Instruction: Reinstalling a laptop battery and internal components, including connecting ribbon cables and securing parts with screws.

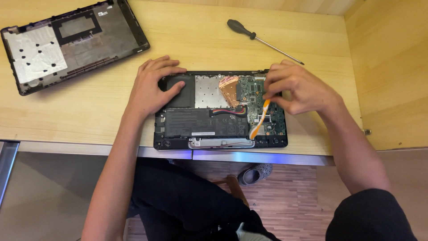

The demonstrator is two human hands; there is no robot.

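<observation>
Removed bottom cover: far left on desk. Left hand: flat, fingers spread, pressing opened laptop at desk's front edge. Right hand: fingertips pinching orange ribbon cable over circuit board. Screwdriver: behind, untouched.

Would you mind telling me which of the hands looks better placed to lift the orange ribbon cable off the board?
The right hand, probably: its fingertips already pinch the orange ribbon cable at its upper end, while the left hand lies flat on the opened laptop, steadying it.
</observation>
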